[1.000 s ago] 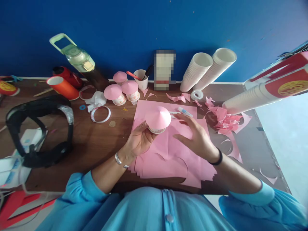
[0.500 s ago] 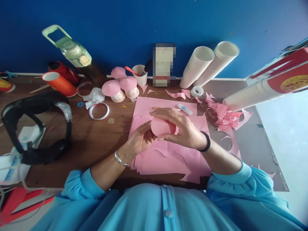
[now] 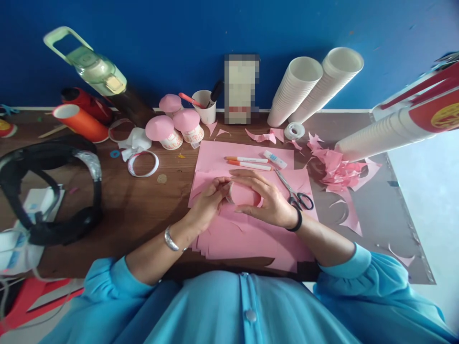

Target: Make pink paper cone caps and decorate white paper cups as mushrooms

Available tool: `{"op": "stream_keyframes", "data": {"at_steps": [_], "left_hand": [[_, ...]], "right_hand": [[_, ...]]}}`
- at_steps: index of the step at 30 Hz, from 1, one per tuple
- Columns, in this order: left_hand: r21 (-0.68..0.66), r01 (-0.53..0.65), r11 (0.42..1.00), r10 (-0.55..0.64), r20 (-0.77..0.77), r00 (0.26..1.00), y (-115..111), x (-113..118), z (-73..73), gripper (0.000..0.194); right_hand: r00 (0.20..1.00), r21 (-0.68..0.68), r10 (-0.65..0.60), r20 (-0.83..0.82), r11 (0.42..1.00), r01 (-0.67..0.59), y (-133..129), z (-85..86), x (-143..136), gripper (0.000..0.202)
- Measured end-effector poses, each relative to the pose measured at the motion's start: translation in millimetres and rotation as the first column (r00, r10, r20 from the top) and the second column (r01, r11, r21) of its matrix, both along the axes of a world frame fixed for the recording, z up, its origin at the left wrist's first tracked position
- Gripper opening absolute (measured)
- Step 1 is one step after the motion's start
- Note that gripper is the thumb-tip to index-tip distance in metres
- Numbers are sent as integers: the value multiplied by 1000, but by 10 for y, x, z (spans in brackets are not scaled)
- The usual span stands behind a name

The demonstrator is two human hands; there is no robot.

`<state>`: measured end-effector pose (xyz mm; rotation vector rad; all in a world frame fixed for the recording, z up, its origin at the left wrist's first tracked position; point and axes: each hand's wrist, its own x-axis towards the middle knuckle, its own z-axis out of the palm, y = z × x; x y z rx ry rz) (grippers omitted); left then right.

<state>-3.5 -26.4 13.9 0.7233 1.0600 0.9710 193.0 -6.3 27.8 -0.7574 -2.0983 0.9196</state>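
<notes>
Between my hands is a rounded piece of pink paper (image 3: 245,196), with a pale curved rim at its left end. My left hand (image 3: 210,198) is closed, its thumb and fingers pinching that rim. My right hand (image 3: 268,198) curves around the paper from the right, fingers over the far side and thumb along the near side. Below lie stacked pink sheets (image 3: 247,243). Beside my right hand are scissors (image 3: 294,193) with black handles. Two orange-and-white markers (image 3: 249,163) and a small white glue tube (image 3: 275,159) rest just beyond.
Several small cups with pink cone tops (image 3: 159,128) stand at the back left, near a cup holding pens (image 3: 206,114). Stacked white cups (image 3: 296,91) lean at the wall. Pink scraps (image 3: 337,167) lie right; a bottle (image 3: 103,76) and black headgear (image 3: 95,191) are left.
The pink paper has turned between my hands, bringing its pale rim into sight. My right hand has shifted slightly left and down. The scissors and both markers now show more fully.
</notes>
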Motion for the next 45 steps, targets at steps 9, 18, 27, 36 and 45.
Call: {"op": "stream_keyframes", "data": {"at_steps": [9, 18, 27, 36, 45], "left_hand": [[529, 430, 732, 198, -769, 608, 20, -371, 194, 26], [627, 643, 439, 187, -764, 617, 125, -106, 346, 77], [472, 793, 384, 118, -877, 465, 344, 203, 311, 57], [396, 826, 401, 68, -912, 404, 339, 215, 354, 37], [493, 742, 454, 152, -863, 481, 331, 244, 301, 19]], "right_hand": [[999, 19, 7, 47, 1000, -8, -4, -21, -88, 71], [991, 65, -130, -14, 989, 130, -13, 247, 215, 62], [894, -34, -407, -190, 912, 408, -89, 127, 260, 42], [909, -75, -390, -146, 921, 383, -84, 36, 238, 36], [894, -101, -408, -186, 913, 395, -57, -62, 267, 40]]}}
